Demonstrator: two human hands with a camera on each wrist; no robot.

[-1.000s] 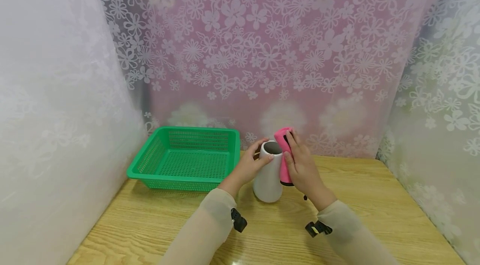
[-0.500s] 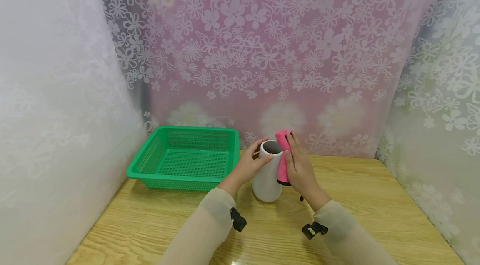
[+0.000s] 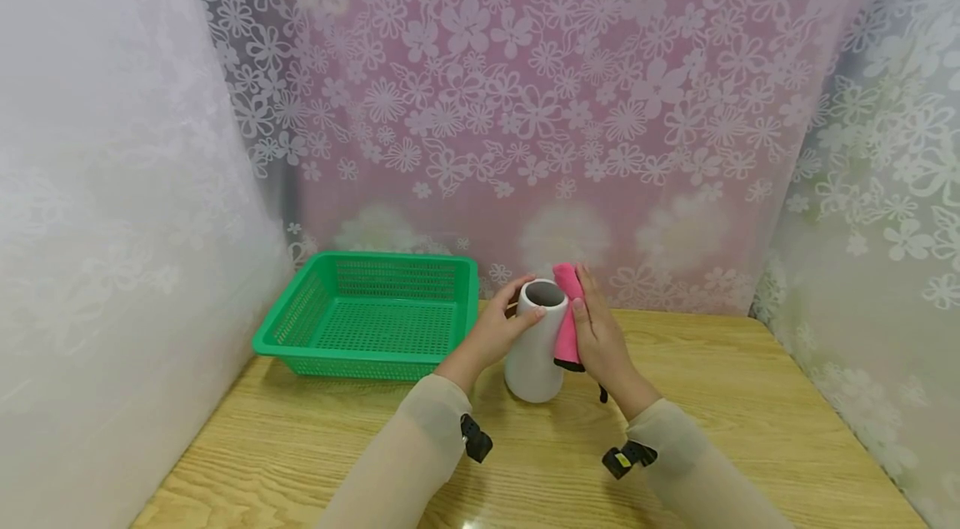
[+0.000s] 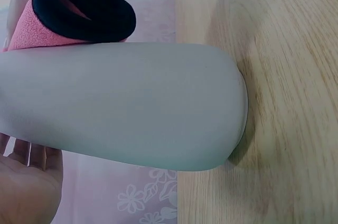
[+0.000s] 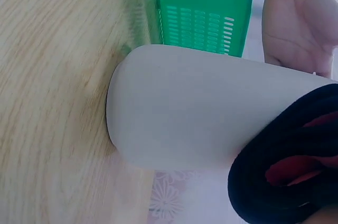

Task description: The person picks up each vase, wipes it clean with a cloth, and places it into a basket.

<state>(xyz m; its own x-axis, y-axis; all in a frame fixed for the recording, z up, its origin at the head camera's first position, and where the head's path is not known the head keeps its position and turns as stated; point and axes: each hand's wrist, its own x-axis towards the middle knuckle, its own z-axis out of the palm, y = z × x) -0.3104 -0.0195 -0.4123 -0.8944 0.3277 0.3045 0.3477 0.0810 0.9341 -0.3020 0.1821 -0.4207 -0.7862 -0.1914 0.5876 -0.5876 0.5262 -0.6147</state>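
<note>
A tall off-white vase (image 3: pixel 534 366) with a round open mouth stands upright on the wooden table. My left hand (image 3: pixel 495 336) grips it near the top, its thumb on the near side of the rim and its fingers round the far side. On the vase's right, my right hand (image 3: pixel 603 341) holds a folded pink cloth (image 3: pixel 567 333) against the wall, fingers pointing up along it. In the left wrist view the black edging (image 4: pixel 84 7) of the cloth shows as a rolled fold. The same dark fold (image 5: pixel 253 176) hides part of the vase in the right wrist view.
A green perforated plastic basket (image 3: pixel 367 369) sits left of the vase on the wood-grain table (image 3: pixel 712 396). Behind the table hangs a pink, flower-patterned curtain (image 3: pixel 480 96); pale sheets (image 3: pixel 112 221) close off both sides. A small black loop dangles below the cloth.
My right hand has shifted slightly left with the cloth, whose top sits a little lower and turns against the vase. My left hand and the vase stay nearly still.
</note>
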